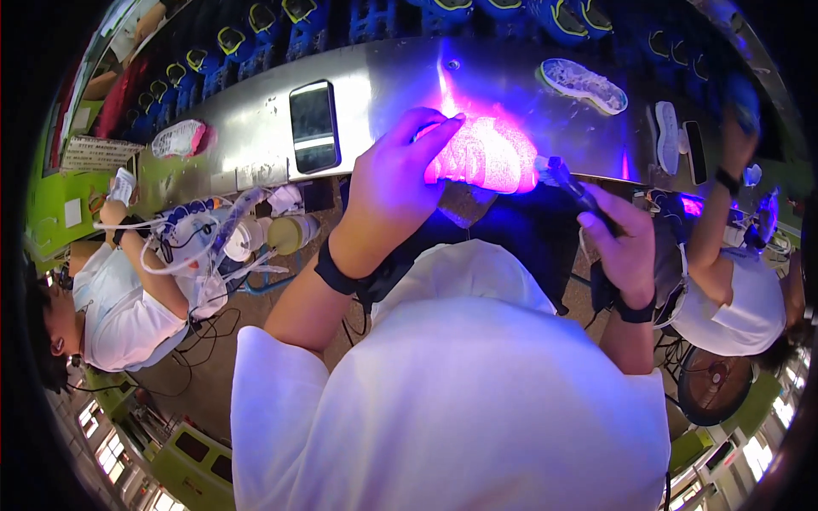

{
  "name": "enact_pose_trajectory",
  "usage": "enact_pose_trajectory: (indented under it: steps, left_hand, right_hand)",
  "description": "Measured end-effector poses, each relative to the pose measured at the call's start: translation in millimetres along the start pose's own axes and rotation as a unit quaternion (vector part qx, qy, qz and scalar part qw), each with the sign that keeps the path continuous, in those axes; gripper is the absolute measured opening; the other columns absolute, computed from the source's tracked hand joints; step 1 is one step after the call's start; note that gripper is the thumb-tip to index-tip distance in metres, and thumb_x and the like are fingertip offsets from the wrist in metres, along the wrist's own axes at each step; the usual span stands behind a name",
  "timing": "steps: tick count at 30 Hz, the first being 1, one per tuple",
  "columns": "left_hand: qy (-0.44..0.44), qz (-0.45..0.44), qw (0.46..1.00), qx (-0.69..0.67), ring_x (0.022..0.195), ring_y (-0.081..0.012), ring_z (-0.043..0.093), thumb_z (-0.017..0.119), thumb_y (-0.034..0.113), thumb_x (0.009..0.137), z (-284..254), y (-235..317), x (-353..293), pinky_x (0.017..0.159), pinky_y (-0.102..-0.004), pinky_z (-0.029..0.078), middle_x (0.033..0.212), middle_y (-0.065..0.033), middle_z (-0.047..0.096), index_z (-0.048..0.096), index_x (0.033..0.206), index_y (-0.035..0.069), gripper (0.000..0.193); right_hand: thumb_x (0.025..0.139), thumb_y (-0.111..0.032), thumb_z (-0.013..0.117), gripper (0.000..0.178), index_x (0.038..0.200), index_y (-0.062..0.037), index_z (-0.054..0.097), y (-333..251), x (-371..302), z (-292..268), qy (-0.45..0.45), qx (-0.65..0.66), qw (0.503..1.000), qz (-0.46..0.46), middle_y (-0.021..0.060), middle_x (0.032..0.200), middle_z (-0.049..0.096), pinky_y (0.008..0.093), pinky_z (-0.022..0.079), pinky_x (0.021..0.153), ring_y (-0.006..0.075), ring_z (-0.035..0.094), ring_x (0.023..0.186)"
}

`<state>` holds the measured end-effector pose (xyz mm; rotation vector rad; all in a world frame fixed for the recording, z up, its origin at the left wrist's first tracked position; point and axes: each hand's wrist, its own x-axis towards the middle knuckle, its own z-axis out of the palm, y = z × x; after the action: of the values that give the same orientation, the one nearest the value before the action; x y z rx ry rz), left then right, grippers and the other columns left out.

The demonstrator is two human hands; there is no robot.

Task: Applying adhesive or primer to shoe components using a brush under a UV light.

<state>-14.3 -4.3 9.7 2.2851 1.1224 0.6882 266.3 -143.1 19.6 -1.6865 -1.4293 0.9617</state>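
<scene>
Wristbands (335, 271), two, black, one on each of your forearms. Your left hand (396, 175) pinches one shoe sole (490, 157) by its left end, thumb against fingers; your right hand (624, 240) has its fingers closed around one brush (579, 192), its head at the sole's right end. This sole is at the near edge of one metal table (371, 94), under pink-violet light. About it: three other soles, one at left (177, 139), two at right (584, 83) (666, 136); two dark-screened phones, one left (313, 128), one right (696, 153). Beyond stand blue shoes (230, 40), too dim to count exactly.
</scene>
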Motion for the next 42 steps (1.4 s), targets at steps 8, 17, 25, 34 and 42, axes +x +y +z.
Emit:
enact_pose_trajectory:
  steps: [8, 17, 25, 34, 42]
  left_hand:
    - [-0.113, -0.006, 0.986, -0.121, 0.109, -0.0293, 0.068, 0.088, 0.009, 0.061, -12, -4, 6, 0.097, -0.0382, 0.054, 0.119, -0.0128, 0.067, 0.069, 0.126, 0.007, 0.067]
    - [-0.239, -0.162, 0.901, -0.324, 0.122, -0.0223, 0.061, 0.096, 0.015, 0.063, 17, 26, 21, 0.108, -0.0381, 0.048, 0.130, -0.0154, 0.065, 0.054, 0.139, -0.008, 0.090]
    - [-0.249, -0.226, 0.820, -0.464, 0.099, -0.0119, 0.068, 0.088, 0.006, 0.073, 18, 44, 28, 0.093, -0.0305, 0.053, 0.110, -0.0032, 0.072, 0.065, 0.123, 0.000, 0.055]
    - [-0.218, -0.285, 0.764, -0.536, 0.100, -0.0112, 0.067, 0.080, 0.010, 0.086, 8, 34, 16, 0.089, -0.0278, 0.053, 0.111, -0.0036, 0.071, 0.065, 0.121, -0.001, 0.041]
    - [-0.188, -0.305, 0.789, -0.500, 0.086, -0.0097, 0.068, 0.081, 0.018, 0.087, 12, 28, 4, 0.074, -0.0235, 0.054, 0.102, -0.0030, 0.072, 0.067, 0.120, -0.001, 0.040]
  right_hand:
    - [0.090, -0.001, 0.071, 0.039, 0.128, 0.0016, 0.067, 9, 11, -4, 0.007, 0.047, 0.997, -0.054, 0.0010, 0.093, 0.068, 0.0230, 0.048, 0.077, 0.0080, 0.061, 0.083]
    - [0.092, -0.006, 0.072, 0.038, 0.130, -0.0001, 0.067, 21, 26, -19, 0.014, 0.191, 0.980, 0.053, -0.0011, 0.085, 0.064, 0.0224, 0.046, 0.067, 0.0063, 0.056, 0.072]
    - [0.091, -0.007, 0.074, 0.037, 0.127, 0.0012, 0.068, 27, 32, -37, -0.035, 0.159, 0.986, 0.022, 0.0005, 0.089, 0.066, 0.0237, 0.048, 0.065, 0.0076, 0.058, 0.072]
    - [0.091, -0.005, 0.073, 0.037, 0.127, -0.0004, 0.069, 35, 13, -2, -0.009, 0.067, 0.997, -0.022, -0.0016, 0.082, 0.065, 0.0229, 0.048, 0.066, 0.0067, 0.058, 0.072]
    - [0.092, -0.012, 0.073, 0.040, 0.129, -0.0016, 0.067, 12, 28, 4, 0.019, 0.046, 0.998, 0.025, -0.0008, 0.081, 0.065, 0.0235, 0.048, 0.067, 0.0073, 0.058, 0.072]
